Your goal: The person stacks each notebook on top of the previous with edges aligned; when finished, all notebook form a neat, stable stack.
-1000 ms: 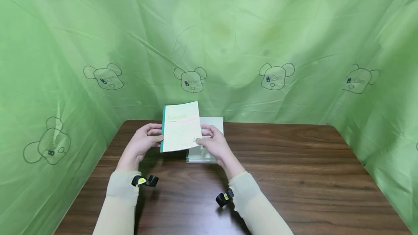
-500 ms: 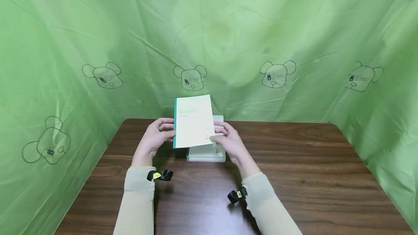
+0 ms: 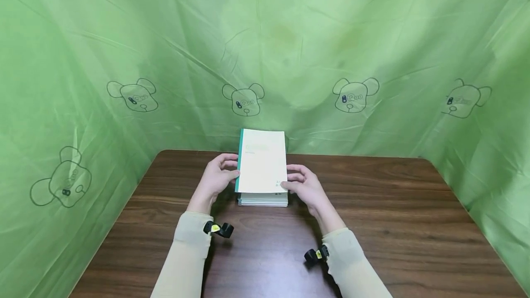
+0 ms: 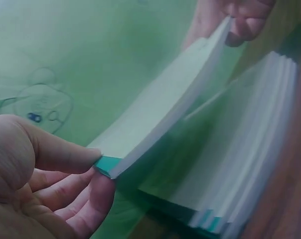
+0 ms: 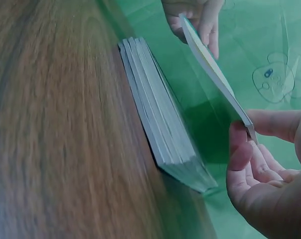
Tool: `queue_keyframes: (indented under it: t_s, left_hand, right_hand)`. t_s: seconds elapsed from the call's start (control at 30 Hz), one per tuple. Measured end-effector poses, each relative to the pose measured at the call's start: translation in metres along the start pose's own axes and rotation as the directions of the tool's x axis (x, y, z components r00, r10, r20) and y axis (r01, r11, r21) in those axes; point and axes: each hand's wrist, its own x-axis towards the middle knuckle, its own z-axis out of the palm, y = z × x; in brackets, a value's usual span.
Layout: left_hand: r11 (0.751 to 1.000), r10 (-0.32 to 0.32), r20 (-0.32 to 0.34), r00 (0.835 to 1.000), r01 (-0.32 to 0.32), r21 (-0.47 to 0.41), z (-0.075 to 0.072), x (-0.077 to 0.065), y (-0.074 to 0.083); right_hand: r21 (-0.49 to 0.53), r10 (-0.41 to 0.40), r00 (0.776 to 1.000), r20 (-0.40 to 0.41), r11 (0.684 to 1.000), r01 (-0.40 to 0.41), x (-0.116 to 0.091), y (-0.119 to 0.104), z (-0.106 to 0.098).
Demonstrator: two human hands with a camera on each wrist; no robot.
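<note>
A white notebook (image 3: 263, 162) with a green spine is held in the air by both hands. My left hand (image 3: 216, 176) pinches its spine edge between thumb and fingers; the green strip shows at the thumb in the left wrist view. On the opposite edge, near the lower corner, my right hand (image 3: 305, 185) grips it with thumb on top and fingers beneath. Below lies a stack of similar notebooks (image 5: 158, 104) on the table, mostly covered by the held one in the head view. Both wrist views show a gap between the notebook and the stack.
The stack stands near the back edge of the brown wooden table (image 3: 393, 224). Green fabric (image 3: 298, 59) printed with bear outlines hangs behind the table and along its sides. Each wrist wears a black camera band (image 3: 218, 229).
Both hands have carried the notebook to the right, from beside the stack to over it, and it now lines up more squarely with the stack. The stack has stayed in place.
</note>
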Motion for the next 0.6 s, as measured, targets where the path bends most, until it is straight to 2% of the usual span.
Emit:
queue_keyframes:
  t_s: [0.2,0.6]
  left_hand:
    - [0.998,-0.053,-0.004,0.999,0.053,0.022,0.012,0.003,-0.012]
    - [0.996,-0.079,-0.027,0.996,0.080,0.047,0.013,0.005,-0.020]
  right_hand:
    - [0.005,0.003,1.000,-0.018,1.000,-0.003,0.002,0.009,-0.007]
    - [0.008,0.020,1.000,-0.005,1.000,-0.020,0.003,0.017,-0.002]
